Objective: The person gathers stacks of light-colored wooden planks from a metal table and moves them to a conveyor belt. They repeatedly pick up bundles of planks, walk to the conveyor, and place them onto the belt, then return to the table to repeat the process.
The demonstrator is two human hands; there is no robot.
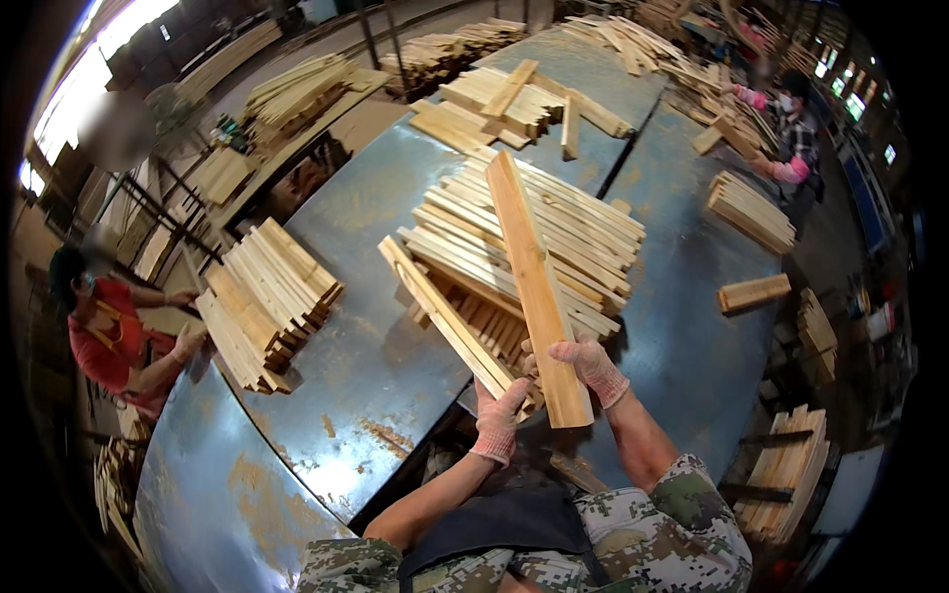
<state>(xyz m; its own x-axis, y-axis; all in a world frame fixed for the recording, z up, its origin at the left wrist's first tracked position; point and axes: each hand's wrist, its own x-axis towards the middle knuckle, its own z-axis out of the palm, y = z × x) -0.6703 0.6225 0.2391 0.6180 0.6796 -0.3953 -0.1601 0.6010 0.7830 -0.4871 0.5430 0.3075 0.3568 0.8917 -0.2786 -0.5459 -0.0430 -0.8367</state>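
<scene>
Both my hands wear pale knitted gloves. My left hand (499, 417) is closed round the near end of narrow wooden strips (450, 314), which slant away to the far left. In my right hand (590, 370) is a wider wooden board (532, 287), gripped near its lower end and tilted up, its far end rising over the stack. Behind and below both lies a large pile of wooden strips (583, 217) on the metal table (361, 262). The fingers of my right hand are partly hidden behind the board.
At the left a person in red (109, 331) stands by another stack of strips (267, 301). Far right, a person in a plaid shirt (796, 128) handles wood. More boards (514, 99) lie farther back; a bundle (751, 212) and a short block (753, 294) sit at the right edge.
</scene>
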